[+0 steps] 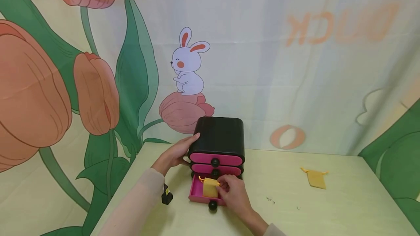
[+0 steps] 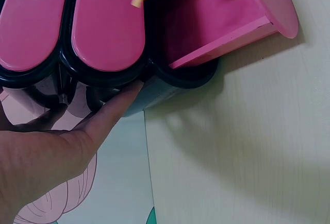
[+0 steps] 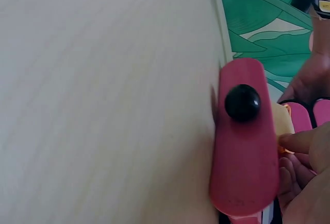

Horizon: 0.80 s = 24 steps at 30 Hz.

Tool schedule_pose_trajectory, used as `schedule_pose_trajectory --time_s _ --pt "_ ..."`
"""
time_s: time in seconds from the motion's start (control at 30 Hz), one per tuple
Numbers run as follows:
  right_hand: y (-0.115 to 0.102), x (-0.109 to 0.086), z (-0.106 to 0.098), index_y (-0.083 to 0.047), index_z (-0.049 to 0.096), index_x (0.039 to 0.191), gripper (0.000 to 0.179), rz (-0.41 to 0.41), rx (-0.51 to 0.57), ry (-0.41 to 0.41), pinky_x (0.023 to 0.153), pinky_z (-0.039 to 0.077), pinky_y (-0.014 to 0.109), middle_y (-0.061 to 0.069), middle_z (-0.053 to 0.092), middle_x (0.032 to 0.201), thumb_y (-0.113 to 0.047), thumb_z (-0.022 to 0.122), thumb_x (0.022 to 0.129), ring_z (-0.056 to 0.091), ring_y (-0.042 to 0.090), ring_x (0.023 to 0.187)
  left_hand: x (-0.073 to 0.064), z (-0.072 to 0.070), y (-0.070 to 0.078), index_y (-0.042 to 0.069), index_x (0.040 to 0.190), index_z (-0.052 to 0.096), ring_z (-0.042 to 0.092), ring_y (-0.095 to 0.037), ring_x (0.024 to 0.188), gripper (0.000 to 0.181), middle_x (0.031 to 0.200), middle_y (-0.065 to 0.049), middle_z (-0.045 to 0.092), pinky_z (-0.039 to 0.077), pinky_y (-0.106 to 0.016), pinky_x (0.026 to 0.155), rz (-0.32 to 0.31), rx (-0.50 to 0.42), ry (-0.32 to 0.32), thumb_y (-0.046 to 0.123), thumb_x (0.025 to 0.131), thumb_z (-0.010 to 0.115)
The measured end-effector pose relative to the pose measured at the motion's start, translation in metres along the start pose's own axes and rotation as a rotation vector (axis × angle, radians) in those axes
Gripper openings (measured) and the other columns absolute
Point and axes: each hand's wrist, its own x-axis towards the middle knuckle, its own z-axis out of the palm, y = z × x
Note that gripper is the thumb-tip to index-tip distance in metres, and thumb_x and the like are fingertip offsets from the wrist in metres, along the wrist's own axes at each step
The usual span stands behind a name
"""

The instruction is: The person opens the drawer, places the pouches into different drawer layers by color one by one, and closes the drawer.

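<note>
A small black drawer cabinet (image 1: 220, 136) with pink drawer fronts and round black knobs stands on the table. Its bottom drawer (image 1: 197, 189) is pulled out. In that drawer, a yellow drawstring pouch (image 1: 210, 188) leans upright, its string end showing at the top. My right hand (image 1: 237, 196) pinches the pouch's right upper edge between thumb and fingers. Against the cabinet's left side rests my left hand (image 1: 177, 152), fingers stretched along the side and up to the top edge. In the left wrist view its thumb (image 2: 111, 116) presses the cabinet's side.
A second yellow drawstring pouch (image 1: 316, 180) lies flat on the pale table (image 1: 279, 177) at the right. Small dark specks (image 1: 270, 200) are on the table between it and the drawer. A printed curtain (image 1: 249, 65) hangs behind the table.
</note>
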Motion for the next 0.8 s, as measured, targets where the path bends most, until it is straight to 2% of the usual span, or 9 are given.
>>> schedule_pose_trajectory --time_s 0.27,0.43,0.57,0.7,0.8 --pt "0.004 0.002 0.010 -0.005 0.076 0.096 0.015 0.059 0.015 -0.062 0.066 0.056 0.023 -0.005 0.067 0.080 -0.003 0.086 0.086 0.061 0.006 0.073 0.001 0.000 0.000 0.016 0.168 0.027 0.043 -0.054 0.144 0.095 0.158 -0.021 0.047 0.048 -0.075 0.100 -0.004 -0.008 -0.005 0.074 0.098 0.054" --pt "0.004 0.001 0.003 -0.004 0.076 0.109 0.022 0.085 -0.009 -0.116 0.071 0.056 0.025 -0.001 0.071 0.089 -0.006 0.085 0.088 0.061 0.009 0.079 0.001 0.000 0.000 0.014 0.167 0.027 0.042 -0.055 0.144 0.096 0.158 -0.022 0.046 0.048 -0.076 0.099 -0.002 -0.004 -0.007 0.075 0.098 0.054" --pt "0.006 -0.004 -0.017 -0.004 0.076 0.116 0.027 0.078 -0.032 -0.111 0.077 0.058 0.029 0.005 0.074 0.102 -0.007 0.083 0.090 0.063 0.014 0.087 0.002 0.000 0.000 0.014 0.167 0.027 0.042 -0.055 0.144 0.095 0.158 -0.022 0.046 0.047 -0.076 0.099 -0.001 -0.004 -0.011 0.074 0.098 0.054" --pt "0.014 -0.009 -0.047 -0.005 0.077 0.106 0.018 0.061 0.001 -0.054 0.072 0.059 0.026 0.000 0.073 0.093 -0.002 0.083 0.089 0.065 0.013 0.083 0.003 0.000 0.000 0.014 0.167 0.028 0.045 -0.054 0.142 0.094 0.157 -0.022 0.048 0.048 -0.075 0.099 0.000 -0.009 -0.013 0.073 0.098 0.055" --pt "0.028 -0.009 -0.077 -0.009 0.077 0.100 0.016 0.067 -0.001 0.006 0.069 0.058 0.025 -0.007 0.070 0.087 0.002 0.082 0.089 0.065 0.010 0.080 0.003 -0.001 0.001 0.013 0.167 0.027 0.046 -0.053 0.141 0.095 0.156 -0.022 0.048 0.048 -0.075 0.099 0.000 -0.012 -0.015 0.073 0.098 0.055"
